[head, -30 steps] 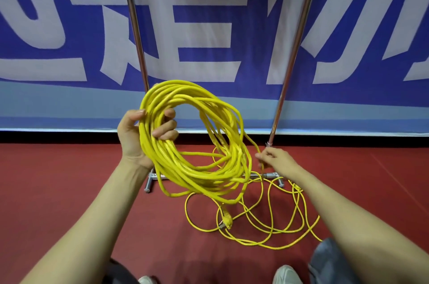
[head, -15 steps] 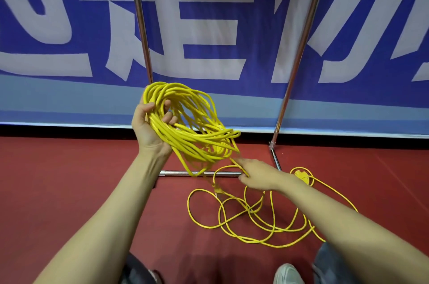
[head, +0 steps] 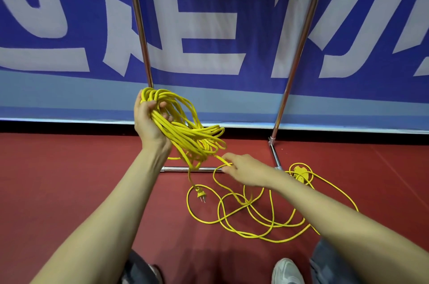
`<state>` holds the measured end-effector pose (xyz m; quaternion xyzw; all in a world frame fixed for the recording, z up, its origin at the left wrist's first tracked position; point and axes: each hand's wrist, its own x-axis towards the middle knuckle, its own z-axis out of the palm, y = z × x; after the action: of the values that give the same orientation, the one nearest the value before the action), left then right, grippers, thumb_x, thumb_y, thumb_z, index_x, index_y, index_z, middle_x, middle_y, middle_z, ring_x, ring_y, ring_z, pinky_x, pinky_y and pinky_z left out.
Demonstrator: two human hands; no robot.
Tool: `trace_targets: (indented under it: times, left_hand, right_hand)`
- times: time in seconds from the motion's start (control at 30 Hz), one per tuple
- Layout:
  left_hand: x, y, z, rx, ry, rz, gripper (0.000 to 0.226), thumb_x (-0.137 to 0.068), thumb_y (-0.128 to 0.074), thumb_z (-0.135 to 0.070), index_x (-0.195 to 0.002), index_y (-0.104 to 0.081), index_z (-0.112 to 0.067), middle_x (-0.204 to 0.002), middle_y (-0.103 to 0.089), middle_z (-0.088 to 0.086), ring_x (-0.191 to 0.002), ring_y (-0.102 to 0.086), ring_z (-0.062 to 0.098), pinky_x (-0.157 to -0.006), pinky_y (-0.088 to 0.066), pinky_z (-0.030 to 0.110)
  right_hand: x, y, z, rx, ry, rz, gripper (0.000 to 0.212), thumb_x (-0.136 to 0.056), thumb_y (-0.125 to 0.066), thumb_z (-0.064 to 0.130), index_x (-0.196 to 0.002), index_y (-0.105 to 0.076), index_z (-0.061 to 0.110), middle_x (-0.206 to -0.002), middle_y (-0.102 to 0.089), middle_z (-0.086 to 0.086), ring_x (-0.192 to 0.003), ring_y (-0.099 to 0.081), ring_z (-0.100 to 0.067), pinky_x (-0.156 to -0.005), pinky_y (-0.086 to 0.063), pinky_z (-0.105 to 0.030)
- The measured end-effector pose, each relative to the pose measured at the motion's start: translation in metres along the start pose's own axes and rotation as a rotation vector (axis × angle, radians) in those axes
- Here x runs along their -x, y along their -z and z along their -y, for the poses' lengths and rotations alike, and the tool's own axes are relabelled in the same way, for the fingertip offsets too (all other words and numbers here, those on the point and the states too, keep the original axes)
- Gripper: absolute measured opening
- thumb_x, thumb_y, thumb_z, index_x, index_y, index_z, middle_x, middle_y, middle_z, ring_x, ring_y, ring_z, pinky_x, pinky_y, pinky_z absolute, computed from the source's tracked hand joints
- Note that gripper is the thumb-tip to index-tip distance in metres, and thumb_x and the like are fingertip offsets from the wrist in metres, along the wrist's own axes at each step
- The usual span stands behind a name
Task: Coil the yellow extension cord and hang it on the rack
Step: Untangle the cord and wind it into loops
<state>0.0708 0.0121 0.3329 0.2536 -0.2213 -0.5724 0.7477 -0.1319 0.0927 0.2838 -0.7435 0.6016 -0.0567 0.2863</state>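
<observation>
Nearest me, at 6 o'clock, a grey shoe point(head: 286, 272) stands on the red floor point(head: 69, 191). Beyond it, from 5 round to 3 o'clock, the loose part of the yellow extension cord point(head: 255, 221) lies in overlapping loops. Its plug point(head: 200, 195) is near centre, and what I take for the socket block point(head: 299, 172) is at 3 o'clock. At centre my right hand point(head: 243, 170) pinches one strand between thumb and curled fingers, just below the bundle. At 11 o'clock of it my left hand point(head: 148, 126) grips the coil point(head: 185, 135), fingers wrapped over the top of the turns, which sag sideways. I judge the cord light, limp and smooth-jacketed, with springy turns that may slide apart. It is best held across all the turns at the top, with each new length taken close to the bundle. Behind are the rack point(head: 139, 28), its base bar on the floor, and at 12 o'clock a blue banner point(head: 209, 17).
</observation>
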Motion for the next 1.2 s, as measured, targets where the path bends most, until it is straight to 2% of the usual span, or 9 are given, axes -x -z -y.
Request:
trace_targets:
  times: [0.2,0.33,0.43,0.57,0.7,0.8,0.9,0.97,1.2]
  left_hand:
    - [-0.001,0.004,0.008,-0.087,0.063,-0.001,0.032,-0.078,-0.052,-0.008,-0.106,-0.045,-0.022,-0.075,-0.047,0.005,-0.049,-0.044,0.012,-0.041,-0.035,0.021]
    - [0.006,0.003,0.012,-0.134,0.232,0.085,0.011,-0.083,-0.049,-0.011,-0.083,-0.046,-0.022,-0.072,-0.043,0.003,-0.046,-0.041,0.009,-0.039,-0.032,0.019]
    - [0.014,-0.004,0.011,-0.157,0.337,0.197,0.013,-0.086,-0.047,-0.012,-0.077,-0.047,-0.022,-0.070,-0.044,0.003,-0.044,-0.035,0.008,-0.039,-0.028,0.018]
    - [0.025,-0.012,0.011,-0.185,0.368,0.248,0.015,-0.087,-0.044,-0.010,-0.080,-0.051,-0.020,-0.067,-0.048,0.004,-0.043,-0.034,0.008,-0.039,-0.028,0.018]
    - [0.028,-0.012,0.013,-0.268,0.337,0.282,0.017,-0.088,-0.043,-0.007,-0.083,-0.048,-0.022,-0.069,-0.046,0.002,-0.045,-0.043,0.007,-0.039,-0.029,0.018]
    - [0.031,-0.010,0.016,-0.335,0.342,0.308,0.015,-0.087,-0.045,-0.007,-0.086,-0.048,-0.022,-0.071,-0.046,0.001,-0.050,-0.046,0.006,-0.043,-0.027,0.020]
    - [0.036,-0.011,0.018,-0.308,0.422,0.336,0.015,-0.086,-0.046,-0.007,-0.087,-0.049,-0.022,-0.072,-0.043,0.003,-0.048,-0.043,0.007,-0.042,-0.026,0.019]
    - [0.042,-0.015,0.019,-0.295,0.474,0.362,0.017,-0.084,-0.046,-0.008,-0.092,-0.051,-0.022,-0.071,-0.043,0.004,-0.046,-0.041,0.008,-0.043,-0.024,0.019]
    - [0.051,-0.022,0.023,-0.278,0.582,0.390,0.034,-0.077,-0.051,-0.014,-0.110,-0.055,-0.019,-0.069,-0.051,0.006,-0.043,-0.035,0.009,-0.046,-0.021,0.021]
  right_hand:
    - [0.011,0.016,0.019,0.471,0.387,-0.172,0.029,-0.093,-0.038,0.018,-0.119,-0.050,0.011,-0.119,-0.045,-0.009,-0.106,-0.050,-0.029,-0.082,-0.043,-0.037]
    - [0.015,0.025,0.034,0.643,0.645,-0.439,0.028,-0.078,-0.068,0.016,-0.099,-0.051,0.011,-0.098,-0.055,-0.010,-0.072,-0.061,-0.028,-0.045,-0.038,-0.032]
    - [0.013,0.030,0.032,0.648,0.407,-0.582,0.065,-0.066,-0.072,0.062,-0.100,-0.044,0.014,-0.078,-0.064,-0.006,-0.059,-0.064,-0.030,-0.045,-0.028,-0.027]
    - [0.016,0.036,0.030,0.410,-0.022,-0.367,0.074,-0.059,-0.053,0.086,-0.090,-0.048,0.019,-0.068,-0.053,0.004,-0.081,-0.060,-0.025,-0.066,-0.036,-0.034]
    - [0.019,0.046,0.030,-0.119,0.106,-0.183,0.041,-0.071,-0.077,0.049,-0.092,-0.052,0.023,-0.064,-0.052,0.008,-0.063,-0.049,-0.008,-0.057,-0.037,-0.027]
    - [0.024,0.058,0.023,-0.482,0.280,0.012,0.026,-0.085,-0.067,0.011,-0.103,-0.050,0.019,-0.081,-0.069,-0.002,-0.074,-0.061,-0.014,-0.071,-0.047,-0.035]
    - [0.021,0.058,0.022,-0.271,0.364,-0.086,0.017,-0.089,-0.061,0.010,-0.100,-0.052,0.018,-0.084,-0.068,0.006,-0.072,-0.060,-0.003,-0.071,-0.046,-0.023]
    - [0.017,0.054,0.024,-0.042,0.364,-0.237,0.020,-0.087,-0.066,0.026,-0.101,-0.052,0.020,-0.084,-0.063,0.011,-0.077,-0.061,-0.009,-0.076,-0.049,-0.033]
    - [0.016,0.047,0.022,0.164,-0.054,-0.340,0.068,-0.063,-0.049,0.085,-0.095,-0.036,0.026,-0.081,-0.058,0.008,-0.087,-0.057,-0.025,-0.071,-0.037,-0.036]
